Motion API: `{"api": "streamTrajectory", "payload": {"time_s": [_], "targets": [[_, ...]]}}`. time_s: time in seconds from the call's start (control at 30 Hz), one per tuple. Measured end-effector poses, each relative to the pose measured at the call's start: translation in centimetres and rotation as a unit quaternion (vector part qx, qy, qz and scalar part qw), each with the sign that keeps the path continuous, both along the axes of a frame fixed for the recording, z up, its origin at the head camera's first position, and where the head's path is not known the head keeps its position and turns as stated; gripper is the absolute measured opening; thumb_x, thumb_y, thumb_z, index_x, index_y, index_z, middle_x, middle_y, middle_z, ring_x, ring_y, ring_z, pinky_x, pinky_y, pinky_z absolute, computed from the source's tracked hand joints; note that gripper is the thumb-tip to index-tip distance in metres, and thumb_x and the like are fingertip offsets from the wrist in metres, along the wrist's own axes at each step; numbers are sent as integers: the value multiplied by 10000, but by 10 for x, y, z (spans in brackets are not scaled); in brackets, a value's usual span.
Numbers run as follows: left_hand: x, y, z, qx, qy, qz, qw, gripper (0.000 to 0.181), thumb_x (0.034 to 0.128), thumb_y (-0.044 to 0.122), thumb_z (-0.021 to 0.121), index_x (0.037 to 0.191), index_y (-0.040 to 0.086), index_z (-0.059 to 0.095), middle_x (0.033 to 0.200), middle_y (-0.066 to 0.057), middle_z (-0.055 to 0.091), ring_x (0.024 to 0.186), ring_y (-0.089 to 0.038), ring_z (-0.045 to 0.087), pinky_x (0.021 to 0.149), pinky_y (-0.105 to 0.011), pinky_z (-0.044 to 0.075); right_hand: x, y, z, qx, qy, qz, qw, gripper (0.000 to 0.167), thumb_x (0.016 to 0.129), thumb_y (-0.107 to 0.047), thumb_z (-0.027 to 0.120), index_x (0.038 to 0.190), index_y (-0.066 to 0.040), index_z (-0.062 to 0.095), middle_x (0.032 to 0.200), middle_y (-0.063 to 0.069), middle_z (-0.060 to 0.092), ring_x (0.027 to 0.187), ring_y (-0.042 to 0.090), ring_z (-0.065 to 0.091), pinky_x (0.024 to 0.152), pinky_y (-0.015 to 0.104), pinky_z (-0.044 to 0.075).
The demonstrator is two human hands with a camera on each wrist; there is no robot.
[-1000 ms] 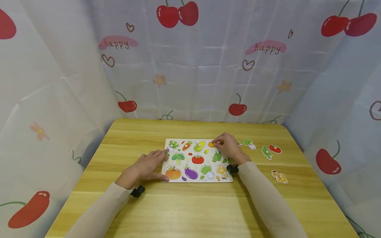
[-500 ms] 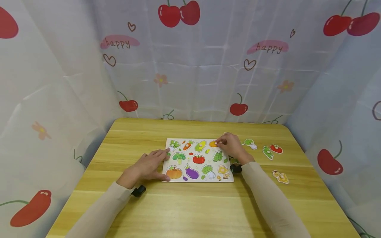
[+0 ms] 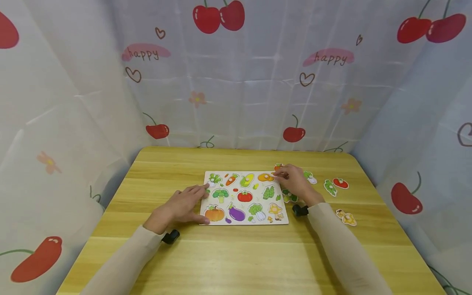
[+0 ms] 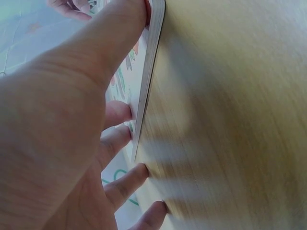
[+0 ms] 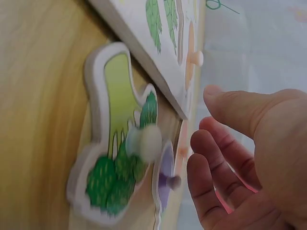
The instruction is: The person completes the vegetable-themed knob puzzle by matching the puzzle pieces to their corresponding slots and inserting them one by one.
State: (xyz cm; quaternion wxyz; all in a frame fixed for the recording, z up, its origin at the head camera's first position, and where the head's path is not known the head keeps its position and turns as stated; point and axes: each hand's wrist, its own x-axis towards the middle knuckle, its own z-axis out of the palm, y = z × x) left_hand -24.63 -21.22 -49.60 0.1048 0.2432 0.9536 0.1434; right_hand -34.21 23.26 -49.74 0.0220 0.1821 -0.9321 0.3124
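Note:
A wooden vegetable puzzle board (image 3: 256, 173) lies flat on the table. My left hand (image 3: 182, 206) rests on its left side, thumb at the near corner and fingers spread; two fingertips (image 4: 154, 211) touch the tabletop in the left wrist view. My right hand (image 3: 296, 183) hovers just past the board's far right corner, fingers bent loosely with nothing between them. Beside it, an orange knobbed piece (image 3: 266, 177) sits in the board's top right slot. A broccoli piece (image 5: 117, 91) and a purple piece (image 5: 165, 165) lie below the right hand in the right wrist view.
Right of the board lie a leafy cabbage piece (image 3: 311, 178), a green piece (image 3: 330, 188), a tomato piece (image 3: 341, 183) and a yellow-brown piece (image 3: 346, 218). A red-orange piece (image 3: 278, 166) lies behind the corner. A cherry-print curtain (image 3: 236, 114) surrounds the table.
My right hand has let go of the orange piece's knob and moved right, off the board. The red-orange piece behind has come into view. My left hand stays put.

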Motion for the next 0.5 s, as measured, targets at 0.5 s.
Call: {"api": "streamTrajectory", "payload": {"time_s": [0.5], "targets": [[1, 0, 2, 2, -46, 21, 10000, 1016, 935, 708, 909, 1687, 142, 529, 1936, -98, 329, 1737, -476, 401, 1251, -859, 414, 23, 34, -3, 93, 199, -276, 9994, 133, 1099, -148, 833, 1178, -62, 897, 1184, 174, 800, 1083, 351, 764, 980, 568, 653]]}}
